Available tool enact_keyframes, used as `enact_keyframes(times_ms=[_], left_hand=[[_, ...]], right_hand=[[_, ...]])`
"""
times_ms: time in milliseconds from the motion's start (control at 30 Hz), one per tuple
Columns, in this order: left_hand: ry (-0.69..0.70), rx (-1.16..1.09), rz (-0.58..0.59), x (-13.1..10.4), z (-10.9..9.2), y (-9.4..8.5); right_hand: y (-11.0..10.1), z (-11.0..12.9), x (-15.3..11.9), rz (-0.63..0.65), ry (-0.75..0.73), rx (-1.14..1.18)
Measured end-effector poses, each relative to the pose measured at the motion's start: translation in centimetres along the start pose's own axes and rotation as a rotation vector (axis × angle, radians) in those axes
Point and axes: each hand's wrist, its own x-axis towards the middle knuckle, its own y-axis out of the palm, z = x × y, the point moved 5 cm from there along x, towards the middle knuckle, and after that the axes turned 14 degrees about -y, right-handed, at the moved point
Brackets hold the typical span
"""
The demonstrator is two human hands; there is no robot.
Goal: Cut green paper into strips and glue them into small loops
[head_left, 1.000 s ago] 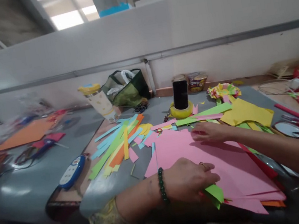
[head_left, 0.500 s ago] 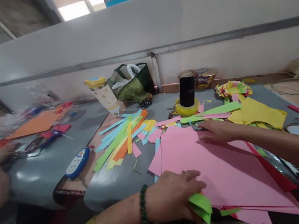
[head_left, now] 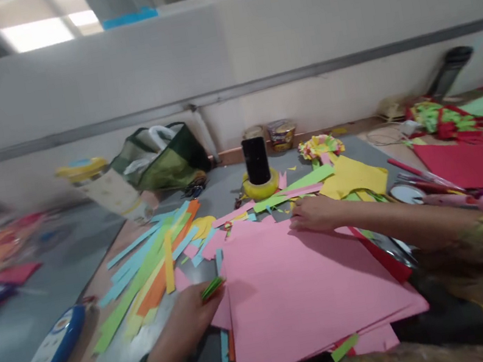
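Large pink sheets lie stacked in front of me. My left hand, with a dark bead bracelet at the wrist, is closed on a folded green paper just left of the stack. At the far edge of the pink sheets rests my right hand, its fingers bent together over the paper; nothing can be made out under them. Coloured paper strips fan out to the left. A small green scrap lies on the near edge of the stack.
A phone stands in a yellow tape roll. Behind are a tumbler, a green bag and a noodle cup. Yellow paper and red paper lie right; a blue-white device lies left.
The view has swung to the right. My left hand has moved left off the pink sheets with the green paper. My right hand stays at their far edge. The neighbouring person's hand has left the view.
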Motion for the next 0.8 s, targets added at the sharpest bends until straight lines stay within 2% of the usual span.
enact_keyframes(times_ms=[133,400,500,667,800], left_hand=[[-0.008,-0.034,0.110,-0.5,0.5,0.2],[-0.072,-0.121,0.262,-2.2,2.3,2.3],[-0.049,-0.125,0.322,-2.7,2.6,3.2],[-0.003,-0.195,0.234,-2.1,2.2,2.9],[0.010,-0.188,0.249,-1.8,1.8,2.6]], right_hand=[[0.1,-1.0,-0.6,-0.002,0.072,0.009],[0.6,-0.4,-1.3,-0.012,0.015,-0.049],[0.7,-0.3,-1.3,-0.035,-0.033,-0.039],[1.0,-0.6,-1.0,-0.050,-0.036,0.068],[1.0,0.0,-1.0,-0.077,-0.095,0.096]])
